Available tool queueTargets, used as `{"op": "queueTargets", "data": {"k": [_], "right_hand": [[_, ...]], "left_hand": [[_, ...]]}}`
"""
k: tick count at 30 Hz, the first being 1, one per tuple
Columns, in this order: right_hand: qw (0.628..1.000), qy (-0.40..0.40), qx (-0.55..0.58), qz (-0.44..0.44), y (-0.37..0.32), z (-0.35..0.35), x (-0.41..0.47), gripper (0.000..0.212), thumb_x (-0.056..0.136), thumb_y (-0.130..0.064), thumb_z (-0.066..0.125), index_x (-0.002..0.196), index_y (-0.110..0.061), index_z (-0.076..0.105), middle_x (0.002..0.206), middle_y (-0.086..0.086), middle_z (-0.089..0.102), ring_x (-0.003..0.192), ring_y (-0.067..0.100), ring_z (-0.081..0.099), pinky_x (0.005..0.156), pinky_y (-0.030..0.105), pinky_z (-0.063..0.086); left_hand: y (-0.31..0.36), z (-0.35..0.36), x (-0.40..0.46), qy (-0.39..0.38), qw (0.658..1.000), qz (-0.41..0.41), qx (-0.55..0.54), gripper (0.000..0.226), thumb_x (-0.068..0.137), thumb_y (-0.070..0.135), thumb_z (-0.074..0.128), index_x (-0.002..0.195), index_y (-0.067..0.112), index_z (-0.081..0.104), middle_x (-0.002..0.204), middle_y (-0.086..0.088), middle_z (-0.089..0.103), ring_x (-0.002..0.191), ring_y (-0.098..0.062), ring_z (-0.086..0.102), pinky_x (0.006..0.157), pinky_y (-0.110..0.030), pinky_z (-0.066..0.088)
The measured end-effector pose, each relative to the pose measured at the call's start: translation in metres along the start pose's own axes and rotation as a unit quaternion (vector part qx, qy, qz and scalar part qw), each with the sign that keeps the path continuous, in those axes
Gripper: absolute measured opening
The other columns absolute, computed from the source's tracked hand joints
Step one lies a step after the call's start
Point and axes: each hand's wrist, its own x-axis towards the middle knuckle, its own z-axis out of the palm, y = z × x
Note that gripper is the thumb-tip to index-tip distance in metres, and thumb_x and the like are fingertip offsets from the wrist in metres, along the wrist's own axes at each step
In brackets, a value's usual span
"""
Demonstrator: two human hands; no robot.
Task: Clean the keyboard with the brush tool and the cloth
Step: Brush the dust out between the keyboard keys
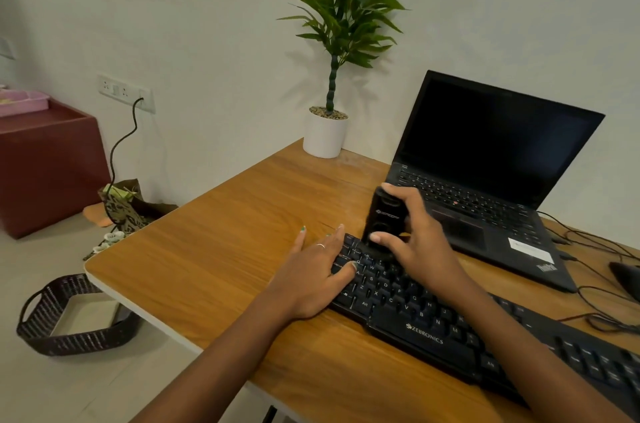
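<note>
My left hand [318, 270] lies flat, fingers straight, over the near-left end of the keyboard [426, 322], thumb on the keys, pinning it to the desk [221, 249]. Just beyond, my right hand [412, 242] is curled round the black brush tool [382, 218], thumb on its front face and fingers behind, holding it upright with its lower end down on the top-left keys. To do this well, I'd judge, I should keep the keyboard steady, press lightly so the bristles reach between the keys, and work row by row toward the right. I see no cloth. Farther back stand the open laptop [485, 177] and a potted plant [327, 132].
</note>
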Motion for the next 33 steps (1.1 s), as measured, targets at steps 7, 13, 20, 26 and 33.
{"op": "queueTargets", "data": {"k": [7, 13, 20, 26, 33], "right_hand": [[1.000, 0.002, 0.007, -0.011, -0.002, 0.021, 0.022, 0.066, 0.082, -0.019, 0.068, 0.131, -0.038, 0.027, 0.117, -0.008, 0.049, 0.103, 0.013, 0.056, 0.081, 0.030, 0.053], [0.999, 0.002, -0.006, 0.042, 0.020, -0.020, -0.007, 0.070, 0.080, -0.017, 0.070, 0.133, -0.034, 0.028, 0.118, -0.009, 0.047, 0.101, 0.014, 0.058, 0.076, 0.023, 0.050], [1.000, -0.003, -0.012, -0.010, -0.002, 0.013, 0.015, 0.067, 0.081, -0.017, 0.069, 0.132, -0.034, 0.030, 0.117, -0.006, 0.051, 0.101, 0.013, 0.056, 0.078, 0.027, 0.053], [1.000, -0.001, -0.001, -0.008, -0.005, 0.024, 0.028, 0.066, 0.082, -0.018, 0.068, 0.133, -0.034, 0.029, 0.122, 0.002, 0.052, 0.104, 0.016, 0.056, 0.083, 0.033, 0.053], [0.998, 0.001, 0.003, 0.057, 0.024, -0.035, -0.020, 0.069, 0.079, -0.014, 0.070, 0.130, -0.036, 0.029, 0.113, -0.010, 0.049, 0.090, 0.006, 0.059, 0.060, 0.016, 0.054]], "left_hand": [[0.005, -0.004, -0.002, -0.010, 0.999, -0.018, -0.026, 0.076, 0.102, 0.046, 0.031, 0.151, 0.018, -0.020, 0.152, 0.006, 0.040, 0.142, -0.009, 0.022, 0.114, -0.022, -0.010], [0.009, -0.008, -0.004, -0.024, 0.999, -0.024, -0.020, 0.079, 0.103, 0.046, 0.031, 0.148, 0.018, -0.026, 0.160, 0.011, 0.019, 0.145, -0.014, 0.011, 0.116, -0.027, -0.004], [0.001, -0.001, -0.001, -0.012, 0.999, -0.014, -0.039, 0.080, 0.102, 0.046, 0.033, 0.147, 0.018, -0.027, 0.153, 0.009, 0.036, 0.141, -0.009, 0.027, 0.113, -0.020, -0.005], [0.003, -0.002, -0.001, -0.006, 0.999, -0.013, -0.045, 0.079, 0.102, 0.045, 0.033, 0.145, 0.021, -0.029, 0.152, 0.008, 0.039, 0.141, -0.011, 0.025, 0.115, -0.022, -0.001], [0.000, 0.000, 0.000, -0.008, 0.999, -0.015, -0.031, 0.080, 0.102, 0.048, 0.032, 0.148, 0.019, -0.027, 0.159, 0.005, 0.024, 0.146, -0.016, 0.015, 0.113, -0.022, -0.004]]}}
